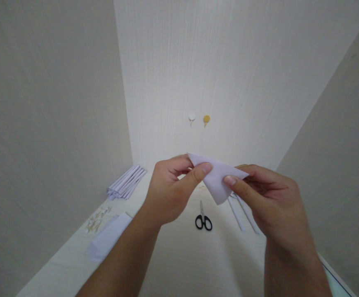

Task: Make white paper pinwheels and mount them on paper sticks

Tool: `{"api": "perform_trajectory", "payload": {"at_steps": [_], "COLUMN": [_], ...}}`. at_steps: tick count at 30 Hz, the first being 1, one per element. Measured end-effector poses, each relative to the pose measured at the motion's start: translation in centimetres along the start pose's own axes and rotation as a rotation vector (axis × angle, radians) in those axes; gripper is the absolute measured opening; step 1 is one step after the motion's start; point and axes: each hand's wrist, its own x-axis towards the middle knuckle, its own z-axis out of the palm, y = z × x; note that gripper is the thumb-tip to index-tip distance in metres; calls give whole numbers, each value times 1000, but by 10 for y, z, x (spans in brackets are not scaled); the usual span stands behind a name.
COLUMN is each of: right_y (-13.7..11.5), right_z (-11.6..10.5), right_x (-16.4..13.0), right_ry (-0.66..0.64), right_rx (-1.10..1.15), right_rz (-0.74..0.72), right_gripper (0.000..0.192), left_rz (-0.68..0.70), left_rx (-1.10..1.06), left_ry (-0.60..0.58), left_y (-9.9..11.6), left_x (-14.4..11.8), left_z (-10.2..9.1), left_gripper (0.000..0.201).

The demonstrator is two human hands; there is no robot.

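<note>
A white sheet of paper, folded into a triangle, is held up above the table between both hands. My left hand is closed on its left part, thumb pressed on the front face and fingers behind. At the right corner, my right hand pinches the same paper, its thumb on the front and its other fingers mostly hidden behind. One point of the triangle faces down. Below the paper, a pair of scissors with black handles lies on the table, blades pointing away from me.
A bundle of rolled or folded paper strips lies at the back left. Nearer are small white and tan pieces and loose white paper. Thin white strips lie at right. Two hooks, white and yellow, are on the back wall.
</note>
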Motion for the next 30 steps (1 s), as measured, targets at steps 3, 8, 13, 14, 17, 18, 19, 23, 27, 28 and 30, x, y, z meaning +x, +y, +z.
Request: {"api": "perform_trajectory", "payload": {"at_steps": [3, 8, 13, 14, 17, 18, 19, 23, 27, 28, 30], "right_y": [-1, 0, 3, 4, 7, 8, 9, 9, 8, 8, 7], "right_z": [1, 4, 4, 4, 3, 3, 3, 6, 9, 10, 10], "right_x": [1, 2, 3, 3, 3, 3, 3, 3, 4, 4, 4], "right_ry": [-26, 22, 26, 27, 63, 76, 81, 75, 167, 196, 230], "right_rx": [37, 161, 198, 202, 227, 240, 254, 276, 298, 307, 319], "right_rz": [38, 76, 91, 94, 88, 87, 89, 99, 60, 52, 41], "right_gripper": [4, 4, 6, 6, 7, 6, 6, 7, 9, 10, 12], "left_rz": [4, -81, -91, -99, -157, -174, -181, -174, -183, -173, -145], "left_rx": [0, -55, 15, 1, -64, -65, -49, 39, 60, 80, 129], "left_ry": [23, -135, -176, -185, -276, -305, -322, -301, -347, -369, -400], "left_y": [0, -2, 0, 0, -2, -2, -3, -2, 2, 3, 5], "left_x": [0, 0, 0, 0, 0, 0, 0, -1, -2, -2, -2], "left_z": [0, 1, 1, 1, 2, 2, 2, 3, 4, 4, 3], "left_gripper": [23, 22, 16, 16, 18, 18, 18, 21, 19, 20, 22]}}
